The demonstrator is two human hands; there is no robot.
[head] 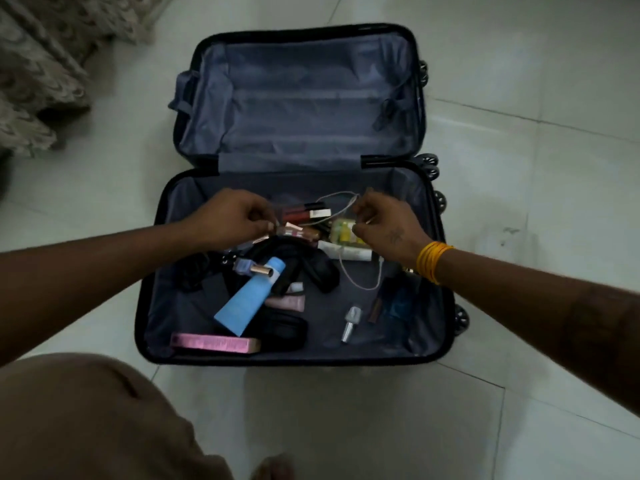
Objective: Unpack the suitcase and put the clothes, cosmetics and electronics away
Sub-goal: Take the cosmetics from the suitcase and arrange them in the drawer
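Note:
A dark suitcase [152, 299] lies open on the floor; its far half [304, 98] holds nothing. The near half holds a blue tube [247, 301], a pink box [214, 342], black headphones [304, 261], a nail polish bottle [350, 323], lip gloss tubes [301, 213], a small yellow bottle [343, 231] and a black pouch [287, 329]. My left hand [230, 216] pinches a small cosmetic stick [287, 231] in the pile. My right hand [382, 221] pinches a loop of the white cable [362, 284], which trails down across the lining.
The suitcase rests on pale floor tiles [519, 202], with its wheels [462, 317] on the right side. A patterned bedspread [38, 81] hangs at the upper left. My knee in brown cloth [86, 417] fills the lower left corner.

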